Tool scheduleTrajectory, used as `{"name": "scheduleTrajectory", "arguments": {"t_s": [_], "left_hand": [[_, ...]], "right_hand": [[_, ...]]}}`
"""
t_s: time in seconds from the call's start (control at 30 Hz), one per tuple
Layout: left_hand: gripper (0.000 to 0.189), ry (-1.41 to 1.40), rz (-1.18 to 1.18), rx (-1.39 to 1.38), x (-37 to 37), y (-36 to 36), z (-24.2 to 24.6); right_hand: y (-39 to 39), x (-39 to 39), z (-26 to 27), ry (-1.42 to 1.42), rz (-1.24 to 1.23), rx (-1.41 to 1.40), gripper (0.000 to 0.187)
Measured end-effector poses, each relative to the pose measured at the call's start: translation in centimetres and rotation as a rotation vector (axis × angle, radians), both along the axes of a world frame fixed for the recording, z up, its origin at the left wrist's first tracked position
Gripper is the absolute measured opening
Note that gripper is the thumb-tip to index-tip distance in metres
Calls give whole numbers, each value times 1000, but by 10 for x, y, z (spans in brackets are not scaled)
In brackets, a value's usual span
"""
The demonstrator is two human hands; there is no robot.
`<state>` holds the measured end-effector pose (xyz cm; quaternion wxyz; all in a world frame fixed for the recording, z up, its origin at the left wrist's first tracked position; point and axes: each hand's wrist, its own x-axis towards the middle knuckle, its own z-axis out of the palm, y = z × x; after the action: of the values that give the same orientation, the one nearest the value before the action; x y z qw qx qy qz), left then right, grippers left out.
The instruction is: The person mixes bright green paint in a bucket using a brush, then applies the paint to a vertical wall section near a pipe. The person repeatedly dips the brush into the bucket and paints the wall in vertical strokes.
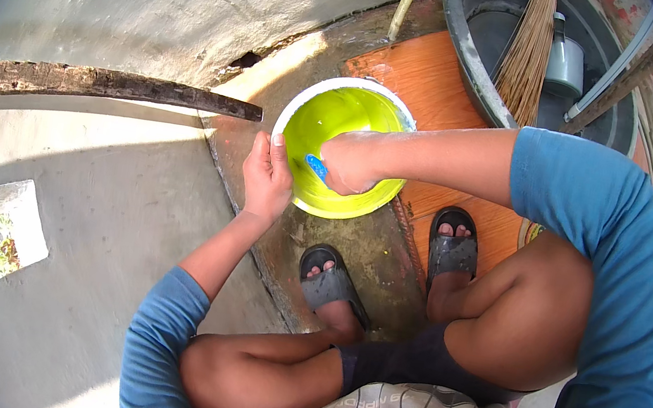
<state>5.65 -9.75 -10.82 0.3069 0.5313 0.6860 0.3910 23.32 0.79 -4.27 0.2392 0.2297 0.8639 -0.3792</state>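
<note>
A round plastic bucket (338, 85) with a pale rim and a bright yellow-green inside stands on the floor in front of my feet. My left hand (269, 176) grips its rim at the left, thumb on top. Down inside the bucket is my right hand (352, 162), closed around a small blue object (316, 168). Only the rounded end of that object shows beside the hand; the rest is hidden, so its kind is unclear. White suds or wet film cling to my right wrist and forearm.
A large dark basin (477, 68) at the upper right holds a stick broom (528, 63) and a grey dipper (565, 65). A hose (410, 3) comes down by the wall. A wooden plank (111, 86) juts in from the left. Wood-patterned sheeting (436, 88) covers part of the floor.
</note>
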Motion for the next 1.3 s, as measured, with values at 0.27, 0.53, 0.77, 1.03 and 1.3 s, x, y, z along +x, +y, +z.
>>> {"name": "scheduleTrajectory", "arguments": {"t_s": [0.27,0.53,0.77,1.03,1.3], "left_hand": [[39,16,-19,-7,4,-1,10],[39,-20,22,34,2,3,1],[38,-31,35,46,6,0,-1],[38,-3,54,34,6,0,-3],[41,24,41,49,5,1,-1]], "right_hand": [[4,17,5,-96,159,237,25],[12,-6,50,98,58,146,30],[1,-12,5,71,-65,-12,31],[-10,-10,-17,-5,-92,131,28],[37,-27,53,-41,407,297,27]]}}
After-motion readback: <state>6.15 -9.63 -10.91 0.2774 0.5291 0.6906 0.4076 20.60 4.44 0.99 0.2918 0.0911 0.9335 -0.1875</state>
